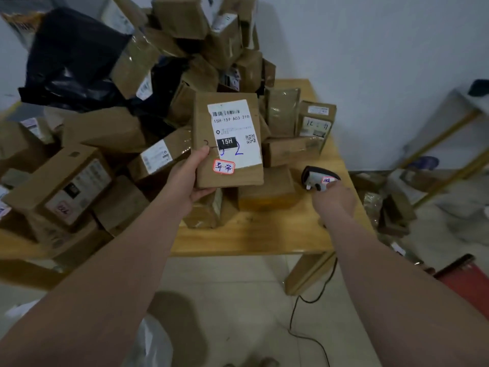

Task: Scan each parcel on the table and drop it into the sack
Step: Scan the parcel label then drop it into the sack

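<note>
- Fingers (204,193) and thumb of the left hand (185,178) pinch the parcel (227,139) by its lower corner, label up, above the table (251,239).
- The right hand (336,200) grips the scanner (318,180), low beside it.
- Risks: the corner pinch could slip, and the scanner, held this low, could miss the barcode (226,113).

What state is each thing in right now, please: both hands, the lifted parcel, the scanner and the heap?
Flat brown cardboard parcel: sealed, lifted, white label facing the camera.
Left hand: grips that parcel's lower left corner.
Grey-and-black handheld scanner: held low, right of the parcel.
Right hand: grips the scanner.
Heap of brown cardboard boxes: sealed, piled on the light wooden table.
Black plastic bag: crumpled, lying on the heap.
</note>
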A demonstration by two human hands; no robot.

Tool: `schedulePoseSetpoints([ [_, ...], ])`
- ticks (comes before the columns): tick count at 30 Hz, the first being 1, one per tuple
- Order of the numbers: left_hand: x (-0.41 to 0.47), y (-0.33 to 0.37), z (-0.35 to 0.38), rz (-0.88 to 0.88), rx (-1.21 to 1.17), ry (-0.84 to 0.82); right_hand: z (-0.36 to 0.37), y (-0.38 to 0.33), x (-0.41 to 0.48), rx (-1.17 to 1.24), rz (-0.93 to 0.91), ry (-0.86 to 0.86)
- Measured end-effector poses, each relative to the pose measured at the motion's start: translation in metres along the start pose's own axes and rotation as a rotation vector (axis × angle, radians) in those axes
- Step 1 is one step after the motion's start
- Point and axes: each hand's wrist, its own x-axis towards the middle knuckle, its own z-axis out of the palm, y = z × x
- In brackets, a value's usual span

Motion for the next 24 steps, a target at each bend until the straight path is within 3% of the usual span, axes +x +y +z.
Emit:
schedulePoseSetpoints([
  [6, -0.007, -0.013, 0.012, -0.022, 0.017, 0.072, 0.013, 0.035, 0.03, -0.051, 0.131, -0.151],
  [17, -0.01, -0.033, 0.023, 0.015, 0.114, 0.16, 0.024, 0.055, 0.073, 0.01, 0.032, -0.292],
  [21, -0.01, -0.032, 0.026, 0.021, 0.098, 0.182, 0.022, 0.051, 0.074, 0.398, 0.219, -0.502],
  [24, -0.012, -0.026, 0.026, 0.03, 0.062, 0.196, 0.015, 0.043, 0.063, 0.637, 0.233, -0.599],
])
